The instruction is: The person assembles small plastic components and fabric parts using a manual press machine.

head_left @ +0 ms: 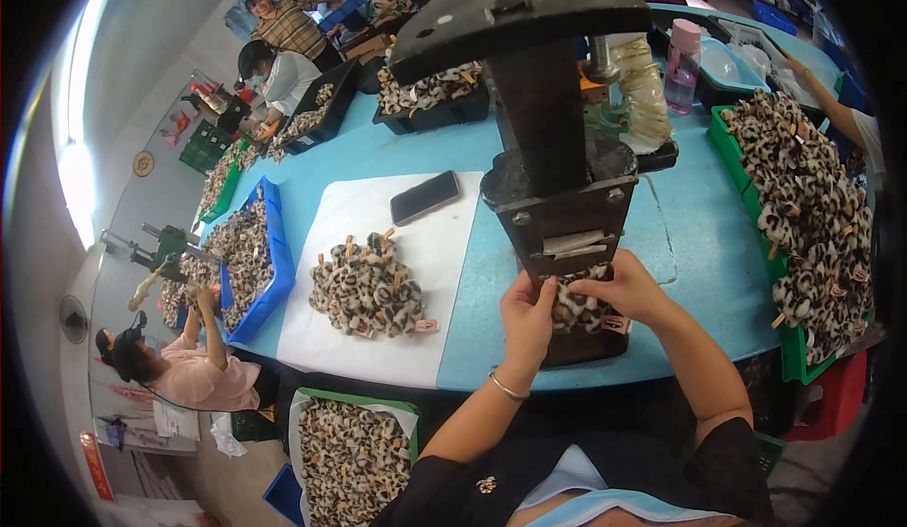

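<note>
Under the head of a black metal press [553, 225], a small spotted furry plush piece [578, 312] in white, brown and black is held low at the machine's front. My left hand [526, 317] pinches its left side, thumb and fingers closed. My right hand [631, 289] grips it from the right, thumb pointing inward. A small pink label [616, 323] sticks out below the right hand. The press hides the back of the piece. To the left, a heap of similar plush pieces [367, 286] with tan tabs rests on a white sheet [402, 362].
A dark phone [424, 197] lies on the sheet, on a blue table [694, 310]. Plush pieces fill a blue crate [276, 244] at left, a green crate [792, 352] at right and a lined bin [413, 433] below. A pink-capped bottle [682, 66] stands behind. Several people work around.
</note>
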Available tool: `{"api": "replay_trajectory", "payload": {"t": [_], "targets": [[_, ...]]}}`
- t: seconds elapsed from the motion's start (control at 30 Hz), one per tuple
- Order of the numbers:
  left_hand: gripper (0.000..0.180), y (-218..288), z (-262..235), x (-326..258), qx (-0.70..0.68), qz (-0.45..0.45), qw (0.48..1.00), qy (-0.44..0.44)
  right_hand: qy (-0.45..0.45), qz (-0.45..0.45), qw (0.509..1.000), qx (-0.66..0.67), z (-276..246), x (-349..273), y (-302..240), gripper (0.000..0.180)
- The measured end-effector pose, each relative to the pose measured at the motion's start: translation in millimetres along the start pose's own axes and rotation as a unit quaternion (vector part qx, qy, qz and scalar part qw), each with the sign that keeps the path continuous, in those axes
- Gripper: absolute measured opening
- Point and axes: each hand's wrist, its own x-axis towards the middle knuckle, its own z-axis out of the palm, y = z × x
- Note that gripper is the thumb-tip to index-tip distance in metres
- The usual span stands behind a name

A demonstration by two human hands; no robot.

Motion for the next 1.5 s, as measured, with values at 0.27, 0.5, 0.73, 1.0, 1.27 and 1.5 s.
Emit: {"api": "replay_trajectory", "payload": {"t": [0.27,0.5,0.73,1.0,1.27,1.5], "targets": [[0.017,-2,3,9,0.004,0.045,0.999,0.024,0.032,0.128,0.980,0.148,5,-8,4,0.023],[0.011,-23,-4,10,0.103,0.074,0.991,0.032,0.044,0.138,0.986,0.085,6,-11,15,0.024],[0.013,-22,-9,13,0.171,0.112,0.979,0.000,0.071,0.131,0.982,0.118,9,-9,10,0.018],[0.028,-15,-11,1,0.234,0.130,0.961,-0.066,0.094,-0.006,0.992,0.081,4,-2,12,0.024],[0.029,-12,-11,3,0.286,0.169,0.940,-0.074,-0.017,-0.059,0.996,-0.061,-9,22,-9,0.012],[0.031,-4,-7,-1,0.306,0.179,0.931,-0.085,-0.098,-0.003,0.980,-0.172,-21,41,5,0.029]]}}
